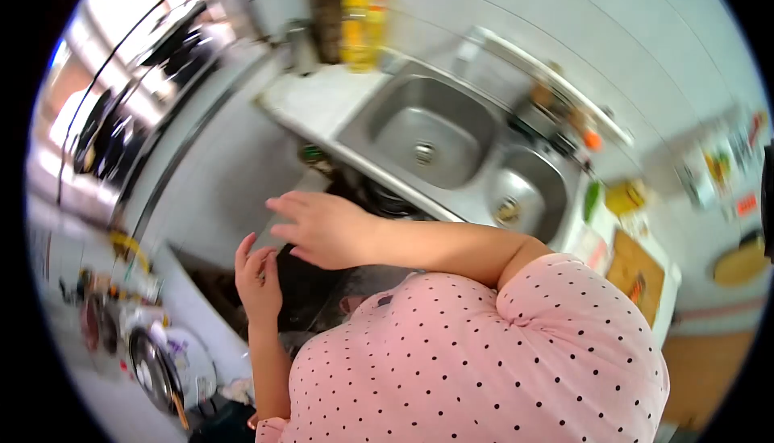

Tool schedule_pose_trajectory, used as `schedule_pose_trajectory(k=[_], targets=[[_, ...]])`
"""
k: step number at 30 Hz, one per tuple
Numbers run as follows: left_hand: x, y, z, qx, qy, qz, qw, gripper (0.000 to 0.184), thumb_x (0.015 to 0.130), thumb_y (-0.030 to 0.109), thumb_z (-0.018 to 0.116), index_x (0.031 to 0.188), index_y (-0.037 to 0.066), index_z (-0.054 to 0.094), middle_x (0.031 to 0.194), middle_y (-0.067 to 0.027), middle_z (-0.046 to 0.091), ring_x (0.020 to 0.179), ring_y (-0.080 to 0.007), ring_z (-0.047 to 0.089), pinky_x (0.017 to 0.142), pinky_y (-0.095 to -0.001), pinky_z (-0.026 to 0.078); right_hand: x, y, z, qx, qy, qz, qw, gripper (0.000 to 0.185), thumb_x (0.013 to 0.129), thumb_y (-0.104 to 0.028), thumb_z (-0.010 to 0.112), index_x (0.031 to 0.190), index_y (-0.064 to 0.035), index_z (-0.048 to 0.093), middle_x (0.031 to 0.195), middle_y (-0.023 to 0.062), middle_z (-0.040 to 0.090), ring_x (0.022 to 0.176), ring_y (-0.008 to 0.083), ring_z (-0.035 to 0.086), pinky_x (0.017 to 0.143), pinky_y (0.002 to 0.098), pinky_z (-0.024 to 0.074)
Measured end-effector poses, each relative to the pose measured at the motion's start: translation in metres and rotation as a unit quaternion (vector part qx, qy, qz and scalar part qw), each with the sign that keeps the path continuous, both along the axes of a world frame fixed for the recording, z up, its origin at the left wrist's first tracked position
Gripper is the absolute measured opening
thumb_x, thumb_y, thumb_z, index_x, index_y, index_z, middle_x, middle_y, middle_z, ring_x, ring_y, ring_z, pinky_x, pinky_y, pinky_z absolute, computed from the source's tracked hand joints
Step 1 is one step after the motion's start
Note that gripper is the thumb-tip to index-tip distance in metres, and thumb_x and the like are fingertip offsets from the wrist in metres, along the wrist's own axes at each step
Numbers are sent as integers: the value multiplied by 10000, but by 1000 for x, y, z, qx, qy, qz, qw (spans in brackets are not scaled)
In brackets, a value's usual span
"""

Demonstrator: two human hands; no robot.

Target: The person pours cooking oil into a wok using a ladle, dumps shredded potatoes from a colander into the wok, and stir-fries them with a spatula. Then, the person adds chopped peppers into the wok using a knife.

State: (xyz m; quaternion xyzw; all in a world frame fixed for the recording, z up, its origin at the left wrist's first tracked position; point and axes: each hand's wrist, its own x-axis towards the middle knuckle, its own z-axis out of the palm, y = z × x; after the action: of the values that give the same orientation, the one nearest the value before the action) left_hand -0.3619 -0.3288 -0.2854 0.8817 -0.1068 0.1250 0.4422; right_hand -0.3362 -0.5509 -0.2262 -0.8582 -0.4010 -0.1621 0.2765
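Observation:
My right hand (326,229) reaches across in front of my body, its fingers spread and holding nothing. Close by, my left hand (260,278) is raised with its fingers apart and slightly bent, also with nothing in it. A small gap separates the two hands. Both are over the floor area in front of the counter, to the left of a double steel sink (423,133). Beneath the sink's front edge are dark round items (385,199), partly hidden by my right hand. I wear a pink dotted top (484,346).
Yellow bottles (359,32) and a grey canister (301,48) stand at the counter's far left. A wooden cutting board (635,274) and a green vegetable (593,199) lie right of the sink. A pan (153,370) sits at lower left. Racked dark cookware (173,44) is by the window.

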Motion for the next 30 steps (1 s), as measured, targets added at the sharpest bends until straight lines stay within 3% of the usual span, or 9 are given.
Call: schedule_pose_trajectory(k=[3, 6, 10, 14, 19, 22, 26, 28, 30], targets=[[-23, -100, -15, 0, 31, -79, 996, 87, 883, 32, 596, 938, 5, 657, 1251, -175, 556, 752, -178, 583, 653, -293, 460, -71, -103, -22, -2, 31, -60, 998, 348, 768, -203, 700, 1072, -54, 619, 1306, 198, 497, 1189, 340, 497, 986, 402, 436], [-52, -192, -29, 51, -10, -208, 977, 92, 889, 47, 596, 945, 16, 662, 1247, -160, 564, 720, -159, 559, 618, -277, 440, -151, -194, -51, -10, 109, -178, 978, 388, 768, -194, 695, 1121, -51, 621, 1314, 203, 492, 1200, 343, 492, 989, 409, 436], [-91, -295, -26, 74, 56, -345, 934, 144, 886, 78, 609, 1012, 35, 665, 1257, -139, 560, 746, -173, 606, 686, -288, 490, -241, -278, -75, -15, 144, -353, 924, 387, 771, -188, 689, 1128, -58, 621, 1322, 195, 488, 1164, 342, 515, 956, 410, 458], [-107, -357, -25, 101, 43, -443, 890, 172, 889, 79, 604, 1046, 39, 662, 1275, -137, 541, 827, -208, 638, 748, -301, 516, -301, -311, -90, -11, 186, -454, 871, 388, 765, -181, 690, 1128, -62, 624, 1321, 193, 488, 1136, 341, 532, 933, 406, 471], [-128, -416, -46, 101, 84, -549, 825, 184, 892, 64, 592, 1061, 33, 656, 1275, -138, 537, 933, -209, 635, 784, -286, 522, -377, -341, -113, 18, 139, -582, 801, 397, 751, -160, 676, 1124, -45, 600, 1257, 217, 522, 1102, 357, 551, 895, 425, 489], [-149, -440, -59, 98, 114, -583, 798, 186, 890, 53, 591, 1063, 27, 653, 1254, -128, 550, 920, -185, 627, 776, -277, 514, -445, -367, -132, 24, 212, -707, 674, 415, 755, -150, 663, 1147, -53, 566, 1182, 221, 557, 1054, 373, 571, 893, 444, 485], [-190, -461, -61, 69, 126, -601, 787, 191, 881, 59, 596, 1061, 24, 651, 1197, -126, 579, 899, -201, 634, 760, -291, 522, -552, -406, -170, 7, 160, -837, 523, 334, 762, -129, 645, 1064, -14, 563, 1044, 209, 590, 1013, 385, 566, 861, 453, 478], [-209, -473, -59, 71, 135, -613, 775, 194, 877, 66, 599, 1059, 22, 649, 1160, -126, 597, 880, -214, 641, 749, -299, 526, -595, -420, -189, 11, 195, -880, 433, 433, 771, -156, 665, 1135, -6, 485, 1077, 227, 546, 989, 395, 569, 864, 456, 482], [-233, -487, -71, 88, 143, -633, 756, 192, 876, 74, 603, 1054, 20, 648, 1120, -123, 614, 851, -213, 641, 736, -297, 520, -626, -432, -216, 16, 215, -895, 390, 567, 774, -204, 685, 1217, 5, 398, 1070, 255, 521, 993, 411, 577, 864, 465, 490]])
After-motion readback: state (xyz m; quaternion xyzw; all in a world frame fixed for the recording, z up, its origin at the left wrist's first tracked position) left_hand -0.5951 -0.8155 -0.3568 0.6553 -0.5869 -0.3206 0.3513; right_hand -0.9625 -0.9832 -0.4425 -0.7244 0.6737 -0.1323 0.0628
